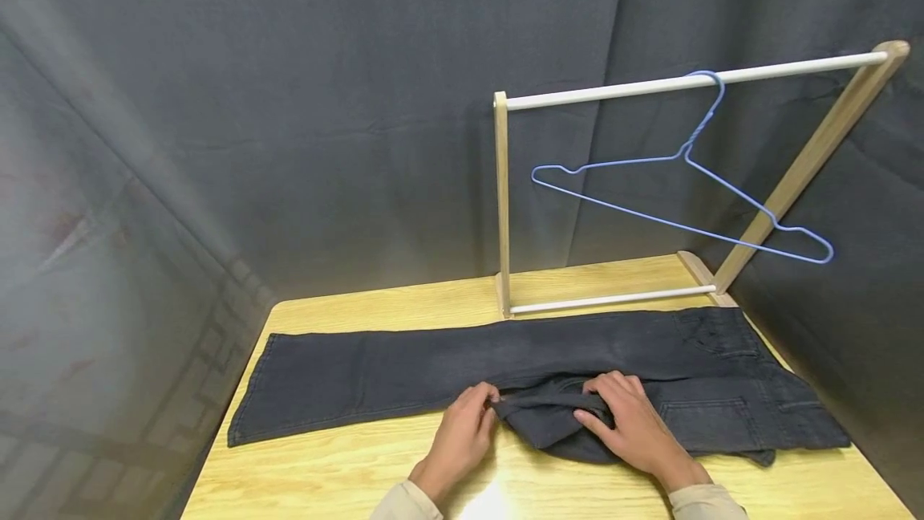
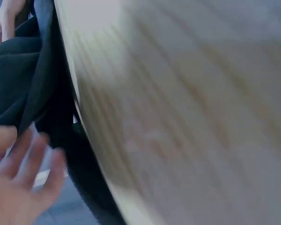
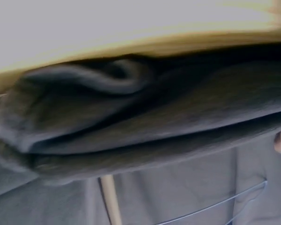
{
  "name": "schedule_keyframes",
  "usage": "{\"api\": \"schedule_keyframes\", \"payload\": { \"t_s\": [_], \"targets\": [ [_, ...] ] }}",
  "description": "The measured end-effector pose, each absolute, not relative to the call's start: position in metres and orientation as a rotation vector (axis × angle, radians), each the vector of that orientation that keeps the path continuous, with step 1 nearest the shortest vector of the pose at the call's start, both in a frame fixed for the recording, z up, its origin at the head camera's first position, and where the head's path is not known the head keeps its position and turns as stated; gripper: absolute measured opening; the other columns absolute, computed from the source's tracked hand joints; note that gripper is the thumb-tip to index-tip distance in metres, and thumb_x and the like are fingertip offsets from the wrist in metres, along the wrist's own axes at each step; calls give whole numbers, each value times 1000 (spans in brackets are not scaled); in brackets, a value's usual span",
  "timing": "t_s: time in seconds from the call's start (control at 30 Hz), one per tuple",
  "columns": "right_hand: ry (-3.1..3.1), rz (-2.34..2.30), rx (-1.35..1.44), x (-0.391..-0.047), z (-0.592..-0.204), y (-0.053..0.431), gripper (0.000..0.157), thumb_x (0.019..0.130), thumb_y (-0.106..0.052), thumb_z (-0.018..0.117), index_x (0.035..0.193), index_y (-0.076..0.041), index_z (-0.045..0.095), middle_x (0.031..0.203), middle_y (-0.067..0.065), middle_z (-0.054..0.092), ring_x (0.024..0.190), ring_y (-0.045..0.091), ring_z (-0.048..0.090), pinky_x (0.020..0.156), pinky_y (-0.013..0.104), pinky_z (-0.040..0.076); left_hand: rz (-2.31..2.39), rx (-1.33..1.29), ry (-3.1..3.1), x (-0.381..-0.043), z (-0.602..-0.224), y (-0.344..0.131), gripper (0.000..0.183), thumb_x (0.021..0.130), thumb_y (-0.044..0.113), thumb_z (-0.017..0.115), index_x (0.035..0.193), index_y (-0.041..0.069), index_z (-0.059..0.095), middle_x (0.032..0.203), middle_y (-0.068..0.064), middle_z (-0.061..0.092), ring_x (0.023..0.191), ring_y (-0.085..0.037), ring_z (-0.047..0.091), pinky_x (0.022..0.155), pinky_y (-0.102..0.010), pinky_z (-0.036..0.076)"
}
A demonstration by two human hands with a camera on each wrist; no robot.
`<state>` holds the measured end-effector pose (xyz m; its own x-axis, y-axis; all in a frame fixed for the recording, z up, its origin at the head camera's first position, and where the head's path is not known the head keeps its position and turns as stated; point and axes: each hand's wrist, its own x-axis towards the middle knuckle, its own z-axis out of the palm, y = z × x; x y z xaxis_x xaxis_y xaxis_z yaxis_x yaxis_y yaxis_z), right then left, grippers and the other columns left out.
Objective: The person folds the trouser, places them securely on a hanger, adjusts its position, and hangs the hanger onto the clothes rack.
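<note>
Dark jeans [image 1: 419, 367] lie lengthwise across the wooden table, waist at the right and one leg stretched out to the left. The other leg is bunched up near the middle. My left hand [image 1: 462, 436] pinches the left end of this bunched leg between thumb and fingers. My right hand [image 1: 635, 428] grips the folded cloth farther right, thumb toward me and fingers over the top. In the left wrist view the left hand [image 2: 23, 183] is at the cloth's edge. Thick folds of the jeans [image 3: 131, 122] fill the middle of the right wrist view.
Behind the jeans stands a wooden rack [image 1: 503, 207] with a white top bar and a lower bar. A blue wire hanger [image 1: 650, 219] hangs from the top bar. Grey curtains [image 1: 361, 119] enclose the table [image 1: 404, 476] at the back and sides.
</note>
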<state>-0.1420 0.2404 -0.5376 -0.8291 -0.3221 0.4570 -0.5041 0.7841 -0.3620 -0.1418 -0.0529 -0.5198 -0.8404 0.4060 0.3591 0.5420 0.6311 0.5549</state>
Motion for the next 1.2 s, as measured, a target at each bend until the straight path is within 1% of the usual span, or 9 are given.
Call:
{"api": "schedule_keyframes", "payload": {
  "t_s": [0.17, 0.3, 0.43, 0.53, 0.67, 0.83, 0.93, 1.1, 1.2],
  "targets": [
    [-2786, 664, 506, -138, -541, 257, 49, 76, -60, 70, 115, -34, 56, 108, -19, 58, 97, 3, 52, 85, 34, 32, -1229, -892, -2836, -138, -518, -53, 26, 88, 6, 52, 103, 26, 44, 123, 10, 58, 99, -3, 50, 79, -20, 43],
    [-2799, 615, 496, -138, -544, 266, 64, 72, -63, 71, 124, -29, 54, 115, -13, 59, 100, 7, 52, 86, 34, 28, -1179, -899, -2853, -139, -513, -49, 36, 87, 21, 60, 122, 26, 51, 126, 11, 57, 110, -6, 50, 89, -28, 42],
    [-2764, 583, 508, -140, -545, 272, 49, 74, -41, 78, 116, -27, 57, 108, -12, 60, 95, 6, 49, 84, 34, 23, -853, -982, -2887, -144, -510, -50, 42, 89, 46, 63, 126, 27, 57, 116, 15, 63, 106, -3, 52, 85, -28, 35],
    [-2767, 580, 486, -141, -545, 274, 32, 76, -24, 77, 100, -30, 56, 95, -17, 55, 85, 4, 41, 81, 33, 17, -706, -1092, -2853, -147, -508, -54, 34, 89, 48, 60, 117, 28, 63, 109, 18, 66, 99, 0, 53, 82, -26, 28],
    [-2817, 564, 484, -139, -542, 277, 27, 82, -20, 72, 92, -32, 49, 87, -19, 46, 79, 3, 33, 78, 33, 12, -630, -1194, -2772, -149, -503, -60, 30, 93, 47, 54, 115, 29, 63, 101, 18, 66, 89, 0, 49, 79, -25, 21],
    [-2747, 535, 472, -135, -540, 284, 29, 81, -14, 72, 96, -25, 50, 88, -14, 51, 78, 4, 39, 80, 32, 18, -573, -1270, -2796, -152, -498, -62, 50, 82, 53, 63, 125, 29, 58, 100, 17, 60, 84, -3, 33, 76, -24, 15],
    [-2690, 479, 469, -133, -541, 288, 32, 77, -12, 74, 98, -22, 52, 89, -10, 58, 79, 7, 50, 82, 31, 26, -481, -1249, -2834, -152, -499, -59, 56, 77, 47, 74, 126, 27, 58, 99, 14, 58, 83, -4, 31, 74, -22, 18],
    [-2679, 435, 486, -132, -540, 288, 32, 77, -14, 74, 101, -20, 54, 94, -5, 65, 84, 12, 61, 85, 31, 32, -434, -1071, -2806, -152, -502, -54, 33, 77, 21, 74, 109, 21, 68, 90, 11, 60, 76, -5, 34, 69, -17, 25],
    [-2710, 429, 443, -132, -538, 291, 31, 76, -19, 76, 100, -20, 55, 92, -5, 65, 84, 13, 61, 83, 34, 36, -542, -963, -2782, -152, -502, -51, 15, 80, 28, 71, 94, 23, 68, 84, 11, 53, 76, -6, 32, 67, -18, 26]
  ]
}}
